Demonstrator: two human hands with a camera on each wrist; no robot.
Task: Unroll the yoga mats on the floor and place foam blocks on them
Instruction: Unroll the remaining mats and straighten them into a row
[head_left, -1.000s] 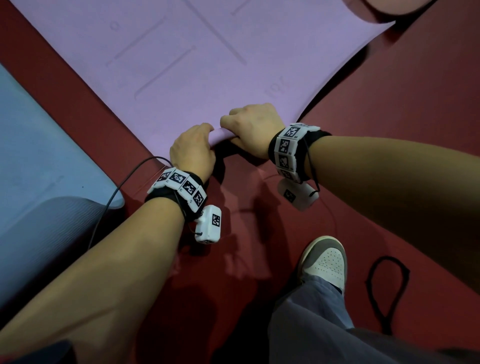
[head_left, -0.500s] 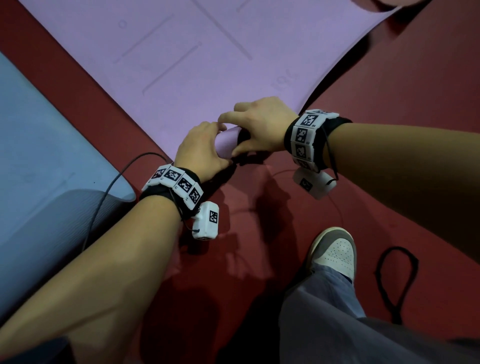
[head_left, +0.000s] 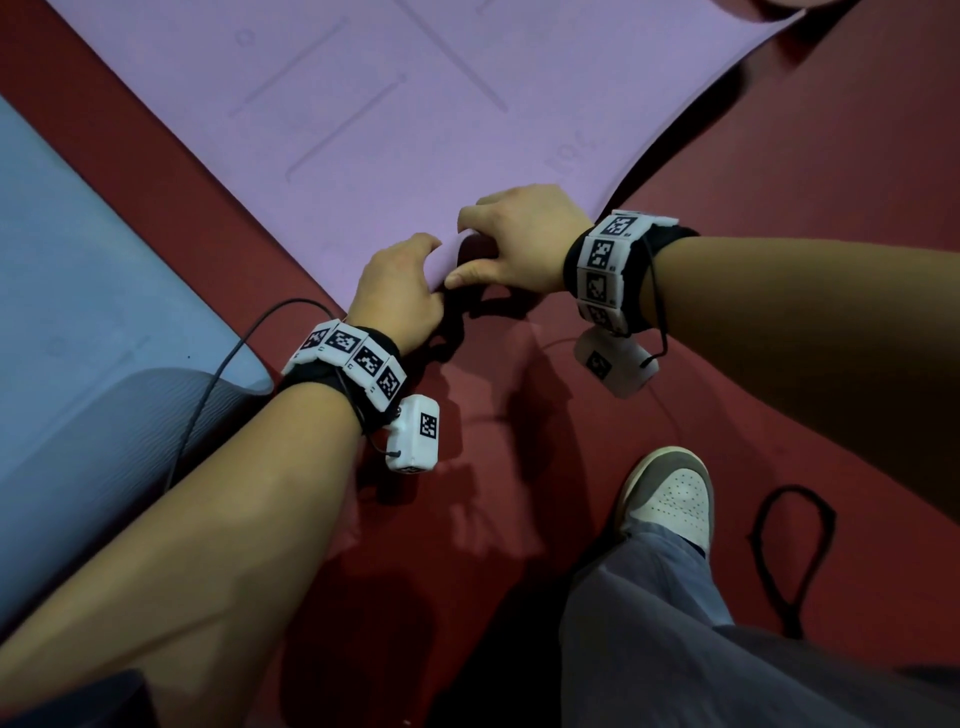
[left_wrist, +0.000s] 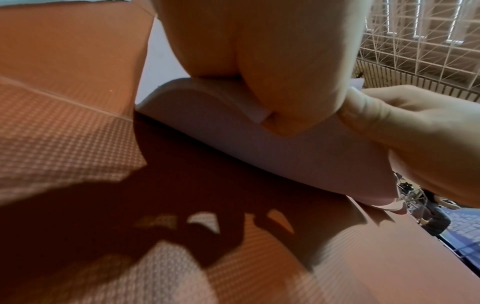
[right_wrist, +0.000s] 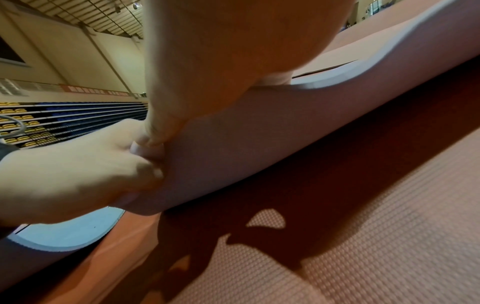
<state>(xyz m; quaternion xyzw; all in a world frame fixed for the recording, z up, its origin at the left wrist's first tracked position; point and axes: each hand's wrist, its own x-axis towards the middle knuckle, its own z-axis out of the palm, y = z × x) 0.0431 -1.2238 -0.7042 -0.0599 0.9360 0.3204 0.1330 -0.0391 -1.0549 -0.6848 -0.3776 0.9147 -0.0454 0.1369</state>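
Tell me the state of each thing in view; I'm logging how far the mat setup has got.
Purple foam yoga mat: spread flat, near corner curled up off the floor.
Blue foam yoga mat: spread out, near end curling over.
Left hand: gripping the purple mat's corner.
Right hand: pinching the same corner.
Black strap loop: lying loose on the red floor.

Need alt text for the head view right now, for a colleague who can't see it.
Both hands, left hand and right hand, grip the curled near corner of a purple mat spread on a red floor. A blue mat lies to the left; a white shoe and a black strap are lower right.
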